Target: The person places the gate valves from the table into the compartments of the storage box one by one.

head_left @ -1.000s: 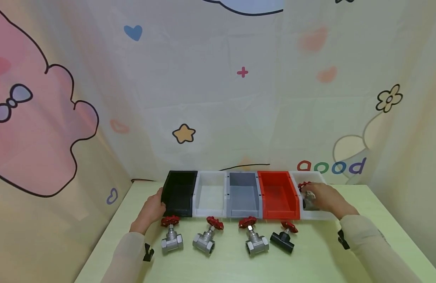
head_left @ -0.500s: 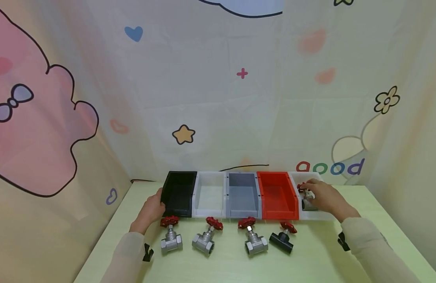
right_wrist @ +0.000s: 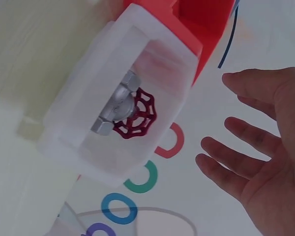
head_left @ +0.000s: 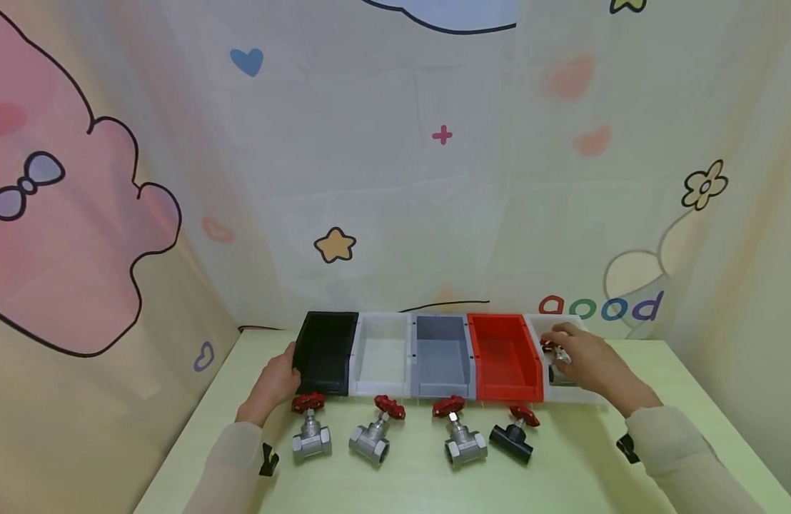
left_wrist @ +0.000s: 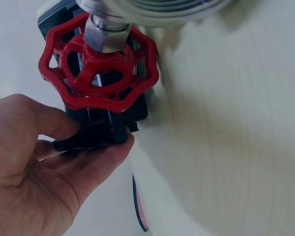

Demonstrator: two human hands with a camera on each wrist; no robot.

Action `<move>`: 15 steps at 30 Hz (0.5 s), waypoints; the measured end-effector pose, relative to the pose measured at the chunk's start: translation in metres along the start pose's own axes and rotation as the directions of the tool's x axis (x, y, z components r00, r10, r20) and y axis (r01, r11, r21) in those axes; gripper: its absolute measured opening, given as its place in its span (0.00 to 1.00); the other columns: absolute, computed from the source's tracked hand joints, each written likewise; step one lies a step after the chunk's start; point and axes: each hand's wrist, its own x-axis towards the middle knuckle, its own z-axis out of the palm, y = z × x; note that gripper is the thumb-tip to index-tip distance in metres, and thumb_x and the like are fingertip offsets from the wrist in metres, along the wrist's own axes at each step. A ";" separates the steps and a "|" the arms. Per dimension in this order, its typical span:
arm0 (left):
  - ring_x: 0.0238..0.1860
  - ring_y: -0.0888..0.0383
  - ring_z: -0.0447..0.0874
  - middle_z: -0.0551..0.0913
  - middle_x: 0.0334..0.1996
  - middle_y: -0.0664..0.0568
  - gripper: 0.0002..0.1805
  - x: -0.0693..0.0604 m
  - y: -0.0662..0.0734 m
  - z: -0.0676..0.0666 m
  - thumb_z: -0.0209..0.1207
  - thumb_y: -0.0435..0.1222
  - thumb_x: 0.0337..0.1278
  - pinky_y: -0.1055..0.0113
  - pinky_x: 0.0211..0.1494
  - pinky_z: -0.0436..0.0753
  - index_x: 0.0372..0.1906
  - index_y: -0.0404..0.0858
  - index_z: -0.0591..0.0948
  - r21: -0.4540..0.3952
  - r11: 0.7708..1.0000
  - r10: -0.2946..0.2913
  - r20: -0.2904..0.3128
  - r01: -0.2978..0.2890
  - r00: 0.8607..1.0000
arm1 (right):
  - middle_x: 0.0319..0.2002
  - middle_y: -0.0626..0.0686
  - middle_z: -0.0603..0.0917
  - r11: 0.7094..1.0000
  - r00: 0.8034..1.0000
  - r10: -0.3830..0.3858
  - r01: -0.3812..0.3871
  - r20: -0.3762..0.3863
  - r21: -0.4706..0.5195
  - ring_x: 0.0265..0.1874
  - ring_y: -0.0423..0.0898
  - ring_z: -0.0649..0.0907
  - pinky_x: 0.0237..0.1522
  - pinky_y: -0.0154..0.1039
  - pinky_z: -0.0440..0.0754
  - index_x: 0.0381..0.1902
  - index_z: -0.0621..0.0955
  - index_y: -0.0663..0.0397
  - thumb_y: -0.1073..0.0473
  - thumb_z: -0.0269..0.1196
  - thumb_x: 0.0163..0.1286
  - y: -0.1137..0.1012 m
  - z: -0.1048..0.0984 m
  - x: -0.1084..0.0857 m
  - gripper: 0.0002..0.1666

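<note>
At the row's left end, my left hand grips the side wall of the black bin between thumb and fingers. The left wrist view has a valve's red handwheel in front of that bin. On the right, my right hand hovers over the end white bin. Its fingers are spread and loosely bent, holding nothing, as the right wrist view shows. Inside that bin lies a silver valve with a red handwheel, apart from the hand.
Between the end bins stand a white bin, a grey bin and a red bin. In front lie silver valves and a black valve, all with red handwheels. A patterned curtain hangs behind.
My right hand has let go of the silver valve in the end white bin and lifted slightly away, its fingers opening. The left hand stays on the black bin.
</note>
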 end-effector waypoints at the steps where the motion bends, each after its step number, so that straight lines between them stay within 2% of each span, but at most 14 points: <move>1: 0.36 0.48 0.77 0.77 0.56 0.24 0.36 0.000 0.000 0.000 0.48 0.28 0.59 0.50 0.44 0.79 0.72 0.22 0.55 0.002 1.000 -0.004 0.000 0.004 1.000 | 0.54 0.60 0.81 1.000 1.000 -0.005 0.005 -0.004 -0.004 0.47 0.59 0.84 0.43 0.52 0.86 0.55 0.82 0.54 0.62 0.69 0.61 -0.002 -0.001 -0.001 0.23; 8: 0.31 0.50 0.74 0.78 0.54 0.24 0.35 0.000 -0.002 0.000 0.48 0.27 0.60 0.56 0.36 0.75 0.73 0.22 0.55 -0.001 1.000 -0.006 0.009 0.006 1.000 | 0.54 0.60 0.80 0.999 0.999 -0.035 0.035 -0.024 -0.010 0.44 0.56 0.84 0.41 0.51 0.86 0.56 0.81 0.54 0.63 0.70 0.59 -0.017 -0.003 -0.005 0.25; 13: 0.32 0.50 0.77 0.78 0.54 0.24 0.35 0.000 -0.003 0.001 0.47 0.27 0.61 0.56 0.36 0.76 0.73 0.23 0.55 0.004 1.000 0.005 0.008 -0.005 1.000 | 0.57 0.62 0.79 0.999 0.999 -0.027 0.026 -0.022 -0.045 0.45 0.57 0.84 0.41 0.51 0.86 0.58 0.81 0.54 0.61 0.71 0.58 -0.024 -0.004 -0.006 0.28; 15: 0.29 0.50 0.77 0.80 0.50 0.25 0.35 0.000 -0.004 0.001 0.46 0.28 0.61 0.56 0.34 0.75 0.73 0.24 0.54 0.007 1.000 -0.005 0.014 0.005 1.000 | 0.56 0.62 0.79 0.998 0.999 -0.035 0.033 -0.032 -0.054 0.45 0.58 0.84 0.40 0.52 0.86 0.58 0.80 0.55 0.61 0.71 0.58 -0.028 -0.004 -0.007 0.28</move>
